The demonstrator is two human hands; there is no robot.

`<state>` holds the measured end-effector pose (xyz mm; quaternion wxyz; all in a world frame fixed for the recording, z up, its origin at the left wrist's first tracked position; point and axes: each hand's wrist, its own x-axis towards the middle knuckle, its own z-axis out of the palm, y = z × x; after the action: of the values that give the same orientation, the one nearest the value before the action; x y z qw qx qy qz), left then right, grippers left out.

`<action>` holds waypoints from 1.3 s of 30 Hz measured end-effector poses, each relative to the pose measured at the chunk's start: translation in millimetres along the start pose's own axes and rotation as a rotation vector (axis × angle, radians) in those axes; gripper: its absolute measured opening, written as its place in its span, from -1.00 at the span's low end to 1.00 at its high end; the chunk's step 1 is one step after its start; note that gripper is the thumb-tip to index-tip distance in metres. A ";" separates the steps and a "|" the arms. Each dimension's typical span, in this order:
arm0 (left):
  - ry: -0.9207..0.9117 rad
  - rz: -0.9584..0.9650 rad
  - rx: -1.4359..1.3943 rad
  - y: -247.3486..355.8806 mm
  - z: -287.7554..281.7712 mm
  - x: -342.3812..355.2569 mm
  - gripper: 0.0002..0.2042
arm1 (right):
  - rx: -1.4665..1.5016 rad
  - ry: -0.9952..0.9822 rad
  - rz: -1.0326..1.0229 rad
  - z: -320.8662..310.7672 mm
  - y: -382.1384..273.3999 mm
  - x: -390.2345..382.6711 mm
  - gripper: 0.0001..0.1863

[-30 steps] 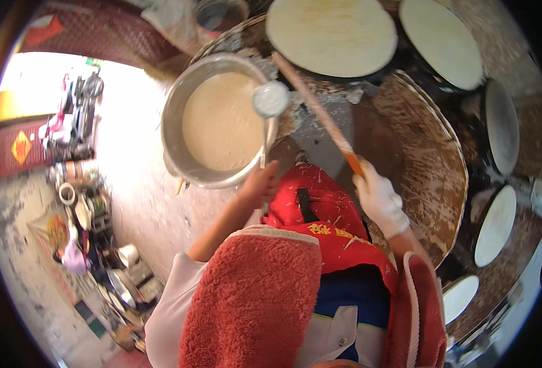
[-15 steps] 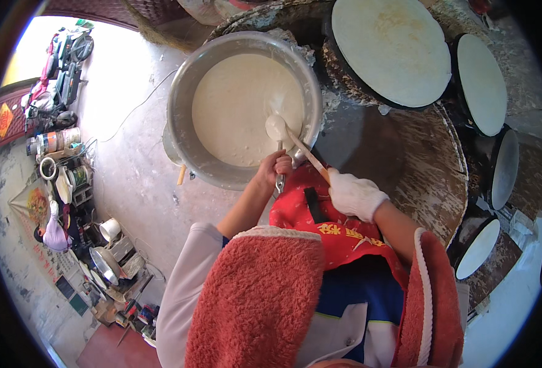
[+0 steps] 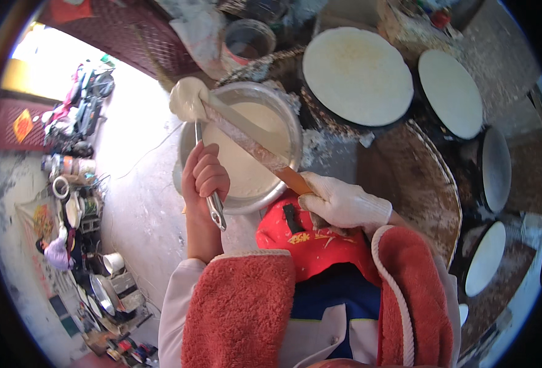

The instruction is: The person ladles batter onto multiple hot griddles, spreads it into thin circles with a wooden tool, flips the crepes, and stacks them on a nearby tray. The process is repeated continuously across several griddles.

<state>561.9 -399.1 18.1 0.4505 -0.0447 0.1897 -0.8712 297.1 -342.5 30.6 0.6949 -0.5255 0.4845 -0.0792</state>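
Note:
My bare left hand (image 3: 206, 173) is wrapped round the metal handle of a ladle (image 3: 189, 101), whose bowl is thickly coated in pale batter. My right hand (image 3: 343, 201), in a white knitted glove, grips the orange-brown end of a long flat wooden spatula (image 3: 243, 138). The spatula's far end meets the ladle's bowl, and it looks smeared with batter too. Both tools are raised over the left side of a large metal pot (image 3: 293, 126). Inside the pot lies smooth cream-coloured batter (image 3: 252, 162), partly hidden behind the spatula and my left hand.
Round griddles stand to the right, among them a large pale one (image 3: 358, 76) and a smaller one (image 3: 450, 93). A brown, worn round surface (image 3: 415, 184) lies beside the pot. At far left are a person (image 3: 58, 250), a white bucket (image 3: 114, 263) and parked motorbikes (image 3: 90, 98).
The ladle has come up out of the pot's right side and moved left and up. The spatula has risen with it. Both hands keep hold, and the view has shifted.

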 end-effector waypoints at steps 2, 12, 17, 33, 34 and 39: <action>-0.089 -0.024 0.045 -10.3 29.7 -3.6 -0.69 | -0.154 0.088 -0.249 1.5 -16.5 1.1 -0.54; -0.275 -0.051 0.599 4.6 131.6 -34.9 -0.70 | -0.794 0.700 -0.743 -7.4 -64.1 8.1 -0.44; 0.425 0.293 1.037 19.1 74.4 -64.3 -0.71 | -0.961 0.958 -0.936 -8.5 2.6 43.7 -0.41; 0.358 0.017 0.042 27.8 -106.9 -82.5 -0.66 | -0.645 0.700 -0.599 -26.6 159.4 -20.8 -0.46; 0.306 0.011 -0.005 21.4 -116.7 -74.1 -0.67 | -0.675 0.694 -0.558 -21.9 163.1 -20.3 -0.48; 0.061 -0.041 -0.071 -9.8 -113.1 -54.2 -0.69 | -0.529 0.829 -0.565 -16.9 178.3 -30.5 -0.53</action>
<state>558.2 -317.7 -77.8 0.4247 -0.0378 0.2332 -0.8740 197.3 -257.1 -94.9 0.2431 -0.7159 0.5606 -0.3378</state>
